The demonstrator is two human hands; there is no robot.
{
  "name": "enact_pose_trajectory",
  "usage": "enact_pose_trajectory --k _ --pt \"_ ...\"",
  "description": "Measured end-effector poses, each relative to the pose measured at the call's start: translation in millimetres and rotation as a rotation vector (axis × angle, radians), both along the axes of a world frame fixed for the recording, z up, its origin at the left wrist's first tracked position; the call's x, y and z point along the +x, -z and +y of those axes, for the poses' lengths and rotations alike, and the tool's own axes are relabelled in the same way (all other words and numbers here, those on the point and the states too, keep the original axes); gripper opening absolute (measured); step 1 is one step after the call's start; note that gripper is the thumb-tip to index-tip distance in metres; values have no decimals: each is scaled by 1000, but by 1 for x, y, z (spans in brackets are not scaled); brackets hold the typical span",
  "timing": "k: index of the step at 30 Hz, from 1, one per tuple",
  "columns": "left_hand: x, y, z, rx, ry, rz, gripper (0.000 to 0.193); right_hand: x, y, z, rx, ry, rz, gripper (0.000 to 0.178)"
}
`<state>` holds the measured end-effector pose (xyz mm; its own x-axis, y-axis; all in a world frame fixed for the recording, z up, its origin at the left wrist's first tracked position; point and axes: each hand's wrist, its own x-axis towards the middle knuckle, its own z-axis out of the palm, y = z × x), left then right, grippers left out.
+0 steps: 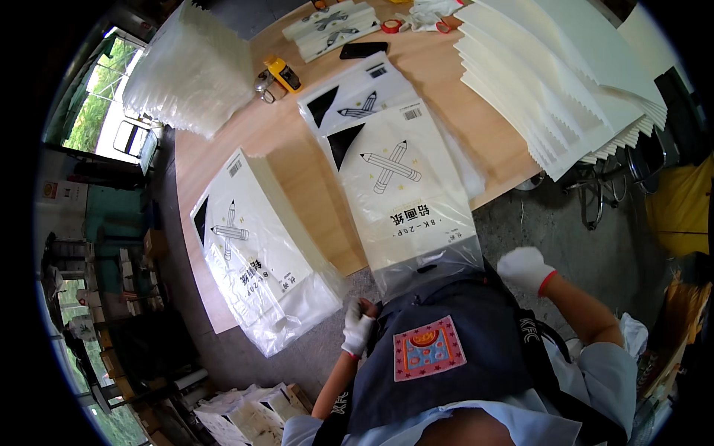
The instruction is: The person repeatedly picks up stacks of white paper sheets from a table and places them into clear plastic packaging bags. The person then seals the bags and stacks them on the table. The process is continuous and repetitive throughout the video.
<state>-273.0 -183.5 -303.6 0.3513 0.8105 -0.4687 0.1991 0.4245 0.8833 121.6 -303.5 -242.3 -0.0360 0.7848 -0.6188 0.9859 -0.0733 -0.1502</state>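
My left hand [359, 327] wears a white glove with bare fingertips and hangs beside my dark apron [476, 327]. Its fingers are curled, and what they hold, if anything, is hidden. Off the table's front right, my right hand [525, 270], in a white glove with a red cuff, is curled with nothing visible in it. Between the hands, a drawing-paper pack [409, 178] in a clear plastic bag overhangs the table edge against my apron. More bagged packs [364, 89] lie under and beyond it. To the left is a stack of bagged drawing-paper packs [253, 230].
The wooden table [312, 178] carries a tall stack of clear plastic bags [190, 70] at far left and fanned white paper [550, 74] at right. Behind are a yellow bottle [282, 73], a black phone [364, 50], printed sheets [331, 30] and gloves [431, 15]. A chair [595, 186] stands right.
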Motion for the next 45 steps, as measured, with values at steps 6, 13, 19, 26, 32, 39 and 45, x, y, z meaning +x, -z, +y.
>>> enact_pose_trajectory --k 6,13,19,26,32,39,45 --pt "67 -10 22 55 -209 24 21 0 58 53 39 1068 1209 29" --pt "34 -165 39 1095 -290 162 7 -106 54 134 -138 886 1689 27" --pt "-132 -164 87 897 -991 3 13 -216 -9 247 40 335 1435 29" --pt "-198 -47 79 650 -837 574 30 -247 -52 239 259 234 983 42" --pt "-181 101 30 -3 -1071 -220 52 -222 -7 168 -270 190 1298 17" --pt "82 -35 51 515 503 293 18 -100 30 93 -19 549 958 19" --pt "214 -35 123 1061 420 581 16 -77 39 57 56 809 1034 16"
